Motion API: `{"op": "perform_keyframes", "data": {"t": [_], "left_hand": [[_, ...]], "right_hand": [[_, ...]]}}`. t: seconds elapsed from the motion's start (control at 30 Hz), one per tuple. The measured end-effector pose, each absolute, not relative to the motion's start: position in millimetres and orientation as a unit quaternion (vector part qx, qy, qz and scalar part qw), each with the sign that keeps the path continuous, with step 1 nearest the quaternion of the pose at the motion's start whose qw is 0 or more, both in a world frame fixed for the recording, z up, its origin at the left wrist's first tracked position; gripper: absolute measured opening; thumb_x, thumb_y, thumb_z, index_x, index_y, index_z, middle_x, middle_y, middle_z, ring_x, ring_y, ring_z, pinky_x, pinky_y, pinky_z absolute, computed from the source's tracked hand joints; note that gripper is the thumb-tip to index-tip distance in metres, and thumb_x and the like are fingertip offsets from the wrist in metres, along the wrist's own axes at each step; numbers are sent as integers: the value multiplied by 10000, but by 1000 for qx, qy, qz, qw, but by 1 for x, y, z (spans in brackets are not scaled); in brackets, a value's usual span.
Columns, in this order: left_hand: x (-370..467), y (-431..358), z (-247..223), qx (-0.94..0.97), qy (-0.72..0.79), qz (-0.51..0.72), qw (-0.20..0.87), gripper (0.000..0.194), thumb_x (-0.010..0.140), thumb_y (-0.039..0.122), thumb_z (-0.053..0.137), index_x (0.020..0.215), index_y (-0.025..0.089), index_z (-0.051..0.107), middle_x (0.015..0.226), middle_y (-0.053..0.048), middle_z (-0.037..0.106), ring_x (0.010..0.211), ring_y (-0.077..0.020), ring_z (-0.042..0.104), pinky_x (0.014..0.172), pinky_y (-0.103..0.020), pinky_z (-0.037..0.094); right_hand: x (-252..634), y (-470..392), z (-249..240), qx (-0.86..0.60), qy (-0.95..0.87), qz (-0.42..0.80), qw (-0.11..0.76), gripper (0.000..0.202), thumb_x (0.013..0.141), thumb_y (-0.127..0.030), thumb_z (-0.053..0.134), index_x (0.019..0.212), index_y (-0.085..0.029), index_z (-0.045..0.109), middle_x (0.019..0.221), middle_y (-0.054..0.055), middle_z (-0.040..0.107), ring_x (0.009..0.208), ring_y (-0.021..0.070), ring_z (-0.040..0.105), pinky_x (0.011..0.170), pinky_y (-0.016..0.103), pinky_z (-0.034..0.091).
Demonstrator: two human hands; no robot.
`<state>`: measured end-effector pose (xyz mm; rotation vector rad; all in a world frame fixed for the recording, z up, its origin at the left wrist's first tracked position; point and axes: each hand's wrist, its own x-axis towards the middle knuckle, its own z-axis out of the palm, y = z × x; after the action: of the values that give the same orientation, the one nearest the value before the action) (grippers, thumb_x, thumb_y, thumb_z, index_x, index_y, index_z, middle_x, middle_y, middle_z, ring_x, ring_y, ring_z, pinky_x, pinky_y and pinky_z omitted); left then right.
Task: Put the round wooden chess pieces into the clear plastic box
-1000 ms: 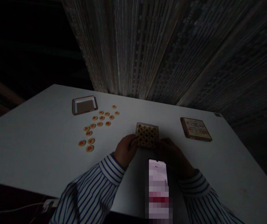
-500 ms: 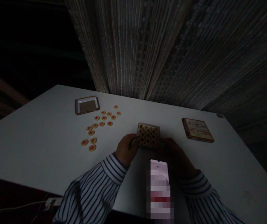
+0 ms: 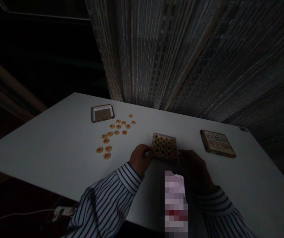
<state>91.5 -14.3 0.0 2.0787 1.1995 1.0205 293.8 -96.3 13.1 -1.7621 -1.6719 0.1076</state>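
Observation:
A small box (image 3: 164, 159) filled with rows of round Chinese chess pieces (image 3: 165, 145) with dark characters rests on the table. My left hand (image 3: 141, 159) has its fingers closed at the box's near left corner. At the right edge, my right hand (image 3: 195, 167) grips the box too, its fingers partly lost in shadow. Left of the box lie several loose Chinese chess pieces (image 3: 116, 132) with red characters, face up in a scattered group. A lit phone (image 3: 176, 198), its screen blurred out, is near me between my forearms.
An open, shallow box part (image 3: 102, 106) stands at the back left of the white table (image 3: 52, 145). On the right lies a flat box with a printed top (image 3: 217, 142). A curtain (image 3: 142, 49) hangs behind the table. A power strip (image 3: 63, 211) with a cable is below the front edge.
My view has shifted, so everything on the table appears farther right. Both hands stay at the sides of the box of pieces, and the loose pieces keep their layout.

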Motion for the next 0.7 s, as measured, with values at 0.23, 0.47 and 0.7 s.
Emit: {"op": "perform_keyframes", "data": {"t": [0.23, 0.47, 0.7], "left_hand": [[90, -15, -3, 767, 445, 383, 258, 48, 731, 152, 562, 733, 168, 607, 714, -27, 621, 680, -146, 575, 633, -281, 482], [88, -14, -3, 761, 450, 388, 261, 50, 712, 125, 567, 715, 164, 599, 696, -20, 617, 663, -139, 568, 616, -268, 476], [78, -18, 1, 763, 428, 391, 287, 108, 773, 134, 520, 774, 172, 621, 746, -31, 654, 692, -137, 590, 644, -263, 483]], "right_hand": [[294, -96, 14, -677, -638, 35, 366, 267, 858, -382, 428, 854, -178, 600, 738, 60, 633, 614, 156, 574, 537, 282, 479], [296, -97, 15, -672, -638, 43, 374, 225, 849, -350, 439, 840, -180, 586, 738, 56, 631, 620, 152, 570, 542, 275, 473], [297, -94, 14, -664, -649, 39, 369, 214, 841, -333, 437, 818, -184, 589, 740, 52, 633, 629, 157, 577, 548, 274, 466]]}}
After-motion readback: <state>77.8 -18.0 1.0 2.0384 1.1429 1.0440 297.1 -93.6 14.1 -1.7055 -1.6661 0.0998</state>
